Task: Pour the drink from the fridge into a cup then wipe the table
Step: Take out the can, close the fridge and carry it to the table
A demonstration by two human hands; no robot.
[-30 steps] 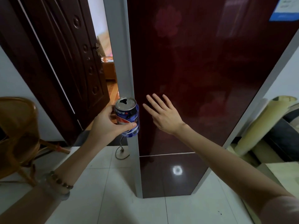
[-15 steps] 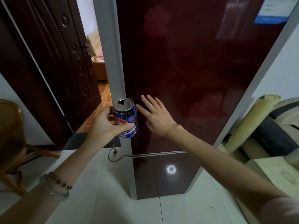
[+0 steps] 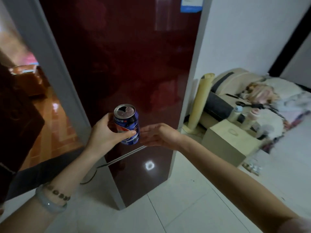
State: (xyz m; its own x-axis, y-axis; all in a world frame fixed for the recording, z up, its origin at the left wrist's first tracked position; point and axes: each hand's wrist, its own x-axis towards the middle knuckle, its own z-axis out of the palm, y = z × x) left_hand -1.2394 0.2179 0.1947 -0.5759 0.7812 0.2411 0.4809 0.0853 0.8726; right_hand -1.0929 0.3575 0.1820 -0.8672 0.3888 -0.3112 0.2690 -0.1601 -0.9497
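A blue drink can with its tab hole open at the top sits upright in my left hand, whose fingers wrap its side. My right hand is open and flat, fingers together, right beside the can's right side, in front of the dark red fridge. The fridge doors are closed. No cup or table shows in the head view.
A doorway with a dark wooden door lies to the left. Right of the fridge stand a rolled mat, a cardboard box and a cluttered bed. White tiles cover the floor.
The view has swung right, bringing the bed and box into sight. My right hand has left the fridge door and dropped toward the can; my left hand still holds the can.
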